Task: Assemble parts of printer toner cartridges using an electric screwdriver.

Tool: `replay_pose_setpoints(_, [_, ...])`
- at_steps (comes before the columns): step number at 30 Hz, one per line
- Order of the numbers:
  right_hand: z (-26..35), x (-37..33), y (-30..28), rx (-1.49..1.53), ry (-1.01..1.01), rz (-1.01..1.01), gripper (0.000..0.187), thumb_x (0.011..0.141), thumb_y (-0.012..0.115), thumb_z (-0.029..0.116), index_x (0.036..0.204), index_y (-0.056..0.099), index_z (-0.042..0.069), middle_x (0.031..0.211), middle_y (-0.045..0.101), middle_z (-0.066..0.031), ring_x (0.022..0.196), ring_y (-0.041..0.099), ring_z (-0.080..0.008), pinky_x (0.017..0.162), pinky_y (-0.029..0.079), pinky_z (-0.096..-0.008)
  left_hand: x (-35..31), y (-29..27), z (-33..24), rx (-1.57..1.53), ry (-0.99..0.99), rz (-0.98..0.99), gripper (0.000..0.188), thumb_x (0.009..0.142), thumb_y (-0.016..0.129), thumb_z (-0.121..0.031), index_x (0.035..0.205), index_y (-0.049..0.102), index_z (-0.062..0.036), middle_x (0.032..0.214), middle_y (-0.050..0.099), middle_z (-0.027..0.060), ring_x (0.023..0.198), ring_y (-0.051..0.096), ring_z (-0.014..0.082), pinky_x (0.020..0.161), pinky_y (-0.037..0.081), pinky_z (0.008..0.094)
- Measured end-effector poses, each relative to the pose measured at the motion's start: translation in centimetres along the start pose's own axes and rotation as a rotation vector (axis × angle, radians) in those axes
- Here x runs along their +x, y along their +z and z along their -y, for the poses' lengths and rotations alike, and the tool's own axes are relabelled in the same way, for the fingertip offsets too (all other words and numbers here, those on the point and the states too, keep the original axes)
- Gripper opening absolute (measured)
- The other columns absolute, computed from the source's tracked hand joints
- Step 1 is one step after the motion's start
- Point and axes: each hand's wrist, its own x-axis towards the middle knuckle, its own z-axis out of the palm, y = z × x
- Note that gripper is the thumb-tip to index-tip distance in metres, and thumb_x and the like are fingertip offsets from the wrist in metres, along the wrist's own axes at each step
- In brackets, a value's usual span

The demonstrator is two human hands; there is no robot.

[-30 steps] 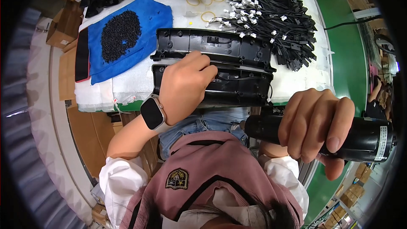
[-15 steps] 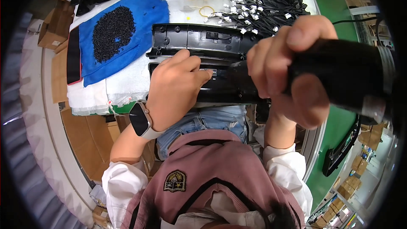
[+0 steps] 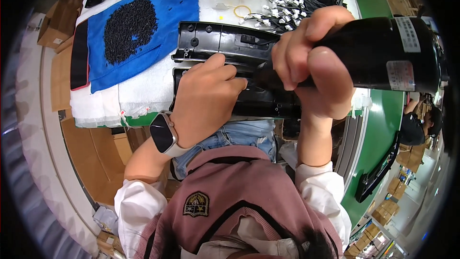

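My right hand is wrapped round a thick black electric screwdriver, held sideways with its narrow end pointing left over the near one of two long black plastic housings. My left hand, with a watch on the wrist, rests on that near housing. Its fingers are bent and pressed together beside the tool's narrow end; what they pinch, if anything, is hidden. The far housing lies just beyond, hollow side up, with a small black part in it. The tool's very tip cannot be made out.
A heap of small black screws lies on a blue cloth at the left. Black cables with white connectors are piled at the back right, near yellow rings. Another curved black piece lies on the green surface at right.
The screwdriver's back end has swung up and its narrow end has come nearer my left fingers. My right hand has shifted slightly left; my left hand stays on the near housing.
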Motion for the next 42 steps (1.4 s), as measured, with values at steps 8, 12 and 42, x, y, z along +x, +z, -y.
replay_pose_setpoints(8, [-0.4,0.7,1.5,0.068,0.086,0.013,0.026,0.077,0.063,0.012,0.090,0.043,0.002,0.055,0.043,-0.0038,0.040,0.038,-0.0107,0.038,0.034,-0.0240,-0.1,0.1,0.2,-0.047,0.037,-0.061,0.012,0.061,0.064,-0.005,0.072,0.069,-0.0083,0.065,0.050,0.0011,0.072,0.052,0.0184,0.057,0.045,0.0295])
replay_pose_setpoints(12, [-0.2,0.8,1.9,0.016,0.098,-0.002,0.024,0.076,0.061,0.010,0.088,0.043,0.001,0.054,0.044,-0.0036,0.040,0.040,-0.0110,0.039,0.035,-0.0242,-0.1,0.0,0.3,-0.051,0.031,-0.042,0.011,0.063,0.063,-0.005,0.073,0.068,-0.0078,0.066,0.051,0.0017,0.072,0.052,0.0190,0.058,0.045,0.0302])
replay_pose_setpoints(42, [2.2,-2.1,-3.6,0.498,-0.105,0.117,0.046,0.082,0.064,0.031,0.112,0.043,0.003,0.061,0.048,-0.0019,0.046,0.047,-0.0141,0.050,0.039,-0.0293,-2.2,-7.7,12.5,0.504,-0.549,-0.327,0.016,0.080,0.068,-0.017,0.076,0.063,-0.0026,0.073,0.058,0.0113,0.061,0.057,0.0302,0.056,0.045,0.0374])
